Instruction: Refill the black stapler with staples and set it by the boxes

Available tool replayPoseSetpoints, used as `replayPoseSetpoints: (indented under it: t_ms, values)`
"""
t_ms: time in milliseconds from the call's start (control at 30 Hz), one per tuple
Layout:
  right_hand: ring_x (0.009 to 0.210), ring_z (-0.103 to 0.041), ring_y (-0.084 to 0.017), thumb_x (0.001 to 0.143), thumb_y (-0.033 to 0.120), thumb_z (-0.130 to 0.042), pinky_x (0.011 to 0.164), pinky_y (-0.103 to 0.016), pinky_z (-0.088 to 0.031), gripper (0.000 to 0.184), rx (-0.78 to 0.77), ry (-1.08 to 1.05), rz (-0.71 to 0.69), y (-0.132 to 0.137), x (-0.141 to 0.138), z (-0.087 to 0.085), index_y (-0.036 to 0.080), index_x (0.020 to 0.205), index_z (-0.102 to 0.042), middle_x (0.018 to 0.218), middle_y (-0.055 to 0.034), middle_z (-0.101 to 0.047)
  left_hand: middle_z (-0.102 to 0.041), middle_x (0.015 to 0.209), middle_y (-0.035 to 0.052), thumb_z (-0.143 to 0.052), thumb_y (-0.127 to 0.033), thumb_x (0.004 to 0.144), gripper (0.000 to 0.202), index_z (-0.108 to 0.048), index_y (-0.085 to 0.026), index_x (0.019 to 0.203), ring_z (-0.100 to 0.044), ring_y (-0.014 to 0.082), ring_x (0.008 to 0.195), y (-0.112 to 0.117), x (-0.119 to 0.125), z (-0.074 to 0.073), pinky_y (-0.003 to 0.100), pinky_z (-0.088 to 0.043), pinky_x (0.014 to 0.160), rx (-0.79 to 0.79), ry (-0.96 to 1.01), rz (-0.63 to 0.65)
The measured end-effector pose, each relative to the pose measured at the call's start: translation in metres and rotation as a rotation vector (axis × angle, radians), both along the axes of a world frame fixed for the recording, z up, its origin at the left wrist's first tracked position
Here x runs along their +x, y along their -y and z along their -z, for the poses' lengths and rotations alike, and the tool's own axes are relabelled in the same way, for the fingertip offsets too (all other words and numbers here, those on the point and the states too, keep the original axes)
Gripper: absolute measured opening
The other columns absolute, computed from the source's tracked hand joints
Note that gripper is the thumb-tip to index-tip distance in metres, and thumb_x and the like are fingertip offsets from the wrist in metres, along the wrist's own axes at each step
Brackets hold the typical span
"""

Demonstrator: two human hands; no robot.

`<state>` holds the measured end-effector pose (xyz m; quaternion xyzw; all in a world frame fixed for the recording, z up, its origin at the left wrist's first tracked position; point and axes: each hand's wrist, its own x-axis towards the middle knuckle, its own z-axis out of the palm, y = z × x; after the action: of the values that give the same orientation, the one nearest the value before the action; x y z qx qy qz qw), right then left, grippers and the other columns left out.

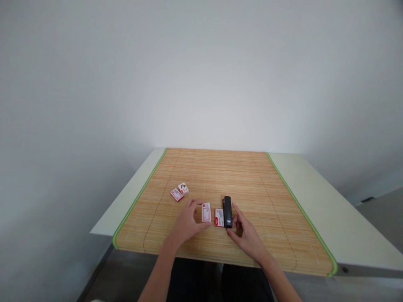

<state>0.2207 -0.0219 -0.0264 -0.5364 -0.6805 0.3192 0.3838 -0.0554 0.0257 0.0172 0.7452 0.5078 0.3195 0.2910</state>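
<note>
Head camera, lower centre: the left hand (188,220) pinches a white box (206,212) end to end, and a loose pinch could drop it. Further right, the red-edged box (219,217) could be shoved by the black stapler (228,212) if the right hand (245,235), curled beside it, grip unclear, pushes left.

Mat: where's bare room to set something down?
Free: far half, between stapler and wall, right of the paired boxes; right side, between right hand and green edging. Crowded: front middle, with left hand, pink-white box, red-white box, stapler.
</note>
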Motion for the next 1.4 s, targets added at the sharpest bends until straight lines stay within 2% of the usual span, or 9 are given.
replayPoseSetpoints:
  t_ms: [167,400,667,733,867,1000,1100,1233,1400]
  values:
    - [0.075,-0.060,-0.019,0.087,0.031,-0.064,0.073,-0.034,-0.053,0.090,-0.018,-0.004,-0.017,0.000,0.000,-0.003,0.024,0.164,-0.019,0.087,0.0003,-0.062,-0.062,0.124,0.0072,-0.091,-0.042,0.067,0.064,-0.063,-0.029,0.123,-0.060,0.0300,0.115,-0.004,0.039,0.002,0.044,-0.047,0.100,0.029,-0.061,0.116]
    - [0.072,-0.058,-0.019,0.087,0.032,-0.064,0.070,-0.033,-0.050,0.089,-0.015,0.031,-0.018,-0.001,0.001,-0.001,0.025,0.164,-0.021,0.084,0.0013,-0.060,-0.063,0.125,0.0055,-0.091,-0.049,0.068,0.067,-0.062,-0.029,0.124,-0.058,0.0294,0.116,-0.006,0.042,0.018,0.043,-0.043,0.101,0.060,-0.078,0.119]
    - [0.070,-0.057,-0.019,0.086,0.032,-0.065,0.067,-0.032,-0.049,0.089,-0.007,0.045,-0.028,-0.004,0.002,0.000,0.025,0.163,-0.023,0.082,0.0020,-0.058,-0.064,0.123,0.0078,-0.090,-0.058,0.065,0.069,-0.064,-0.030,0.123,-0.058,0.0320,0.115,-0.006,0.054,0.023,0.046,-0.042,0.099,0.062,-0.106,0.106]
    - [0.069,-0.058,-0.019,0.086,0.033,-0.066,0.067,-0.032,-0.049,0.089,-0.013,0.036,-0.014,-0.004,0.002,0.001,0.025,0.163,-0.022,0.082,0.0026,-0.058,-0.061,0.129,0.0084,-0.091,-0.061,0.062,0.080,-0.061,-0.031,0.130,-0.057,0.0330,0.120,-0.002,0.053,0.025,0.048,-0.042,0.103,0.055,-0.099,0.109]
    - [0.070,-0.059,-0.019,0.087,0.034,-0.065,0.070,-0.032,-0.051,0.094,-0.020,0.005,-0.002,-0.003,0.001,0.004,0.024,0.165,-0.013,0.081,0.0030,-0.058,-0.046,0.150,0.0128,-0.090,-0.066,0.059,0.116,-0.036,-0.031,0.156,-0.045,0.0356,0.139,0.000,0.031,0.032,0.050,-0.038,0.114,0.050,-0.056,0.036]
    - [0.069,-0.059,-0.019,0.088,0.034,-0.065,0.069,-0.033,-0.050,0.098,-0.028,-0.002,0.002,-0.002,0.001,0.004,0.023,0.166,-0.005,0.080,0.0031,-0.058,-0.051,0.143,0.0129,-0.071,-0.058,0.086,0.074,-0.047,-0.027,0.148,-0.047,0.0337,0.137,-0.021,-0.025,0.036,0.053,-0.036,0.116,0.171,-0.097,-0.359]
    - [0.068,-0.058,-0.019,0.089,0.033,-0.065,0.069,-0.033,-0.049,0.099,-0.025,-0.004,0.001,-0.002,0.001,0.004,0.025,0.166,-0.004,0.080,0.0036,-0.058,-0.054,0.136,0.0151,-0.069,-0.056,0.086,0.067,-0.053,-0.021,0.141,-0.050,0.0361,0.130,-0.044,-0.067,0.036,0.055,-0.037,0.112,0.188,-0.233,-0.601]
    - [0.068,-0.057,-0.018,0.089,0.033,-0.064,0.068,-0.032,-0.048,0.098,-0.023,-0.011,-0.010,-0.002,0.000,0.004,0.025,0.166,-0.004,0.080,0.0038,-0.057,-0.055,0.137,0.0144,-0.070,-0.057,0.083,0.063,-0.059,-0.019,0.132,-0.049,0.0357,0.128,-0.053,-0.094,0.038,0.052,-0.038,0.111,0.145,-0.316,-0.582]
    - [0.069,-0.058,-0.018,0.088,0.033,-0.065,0.069,-0.032,-0.049,0.096,-0.040,0.013,-0.007,-0.003,0.001,0.005,0.024,0.166,-0.008,0.081,0.0034,-0.058,-0.060,0.131,0.0083,-0.075,-0.055,0.081,0.052,-0.064,-0.025,0.122,-0.054,0.0317,0.126,-0.022,-0.072,0.040,0.050,-0.041,0.112,0.148,-0.154,-0.392]
